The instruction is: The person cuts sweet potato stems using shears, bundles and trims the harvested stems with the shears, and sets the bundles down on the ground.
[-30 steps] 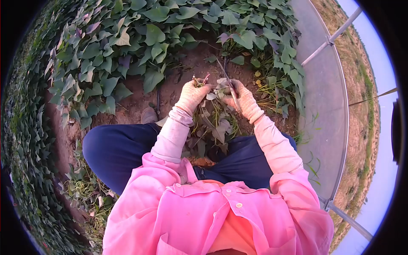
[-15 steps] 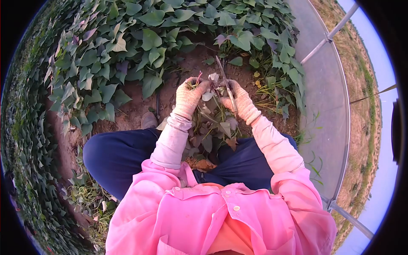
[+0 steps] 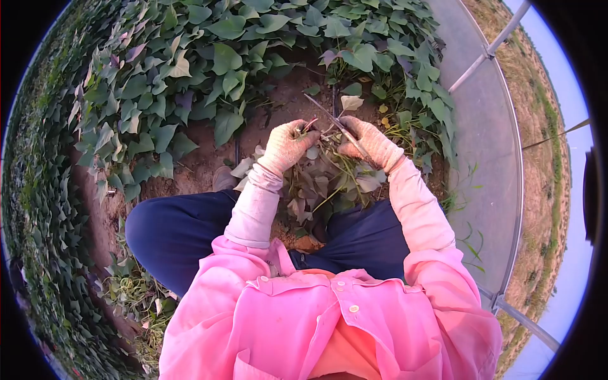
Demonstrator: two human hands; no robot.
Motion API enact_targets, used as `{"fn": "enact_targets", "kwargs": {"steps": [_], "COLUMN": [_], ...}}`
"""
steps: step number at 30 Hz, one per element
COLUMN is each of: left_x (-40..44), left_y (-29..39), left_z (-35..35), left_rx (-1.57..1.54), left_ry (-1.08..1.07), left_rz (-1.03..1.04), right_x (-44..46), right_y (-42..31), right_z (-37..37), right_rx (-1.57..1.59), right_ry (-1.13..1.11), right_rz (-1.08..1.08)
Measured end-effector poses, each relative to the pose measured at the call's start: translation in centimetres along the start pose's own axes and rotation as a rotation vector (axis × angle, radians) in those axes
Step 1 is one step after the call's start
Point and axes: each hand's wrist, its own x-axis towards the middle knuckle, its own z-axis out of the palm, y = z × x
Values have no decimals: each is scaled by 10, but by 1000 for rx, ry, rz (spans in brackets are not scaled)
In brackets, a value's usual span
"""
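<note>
My left hand (image 3: 288, 147), in a soiled knitted glove, is closed around vine stems (image 3: 309, 125) whose cut-looking ends stick out past the thumb. Close on its right, my gloved right hand (image 3: 368, 142) grips a long thin knife (image 3: 329, 115). The knife slants up and to the left, its tip above the gap between my hands. A pale leaf (image 3: 351, 102) stands up beside the right fingers. Below both hands hangs a leafy vine bunch (image 3: 323, 180), between my legs. Its stems run up toward the hands; the exact grip of the right fingers on them is hidden.
Dense green vines (image 3: 221, 60) spread ahead and along the left. Bare brown soil (image 3: 266, 117) shows between them and my legs. On the right runs a grey sheet wall (image 3: 484, 171) with metal poles (image 3: 506, 31). Pulled vines (image 3: 142, 301) lie by my left knee.
The knife has tilted from nearly upright to a leftward slant as my right hand moved slightly right and down. The bunch below has shifted and spread, and a pale leaf now shows above the right hand.
</note>
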Motion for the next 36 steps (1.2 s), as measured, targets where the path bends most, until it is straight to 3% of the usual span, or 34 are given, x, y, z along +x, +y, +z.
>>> {"fn": "enact_targets", "kwargs": {"steps": [3, 7, 9, 11, 13, 19, 21, 22, 23, 25, 27, 31, 33, 36], "left_x": [-6, -7, -15, -21, -16, -26, -20, -23, -22, -27, -21, -19, -12, -19], "left_y": [13, 5, 17, 30, 14, 10, -15, -6, -5, 3, 6, 18, 8, 22], "left_z": [-6, -33, -57, -65, -57, -84, -120, -121, -122, -111, -94, -45, -26, -5], "left_rx": [286, -245, -545, -640, -880, -1051, -1229, -1098, -1038, -697, -558, -662, -733, -799], "left_ry": [24, -63, 14, 23, 54, 313, 122, 324, 343, 224, 144, 59, 55, -121], "left_rz": [157, 2, -6, -44, 43, 134, 287, 198, 131, -21, -115, -118, -164, -186], "right_x": [-4, -14, -24, -27, -24, -30, -31, -32, -32, -29, -26, -15, -10, -2], "right_y": [-3, -13, -29, -20, -17, -22, -10, -7, -7, -6, -8, -18, -14, -9], "right_z": [-8, -25, -42, -43, -40, -43, -48, -49, -50, -47, -43, -24, -9, 1], "right_rx": [27, 105, 190, 386, 447, 542, 609, 691, 681, 670, 603, 603, 631, 434], "right_ry": [-37, 13, 36, 65, 61, 137, 178, 193, 198, 197, 129, -24, -74, -117], "right_rz": [-7, -43, 182, 168, 129, 123, 161, 155, 143, 120, 111, 176, 153, 17]}}
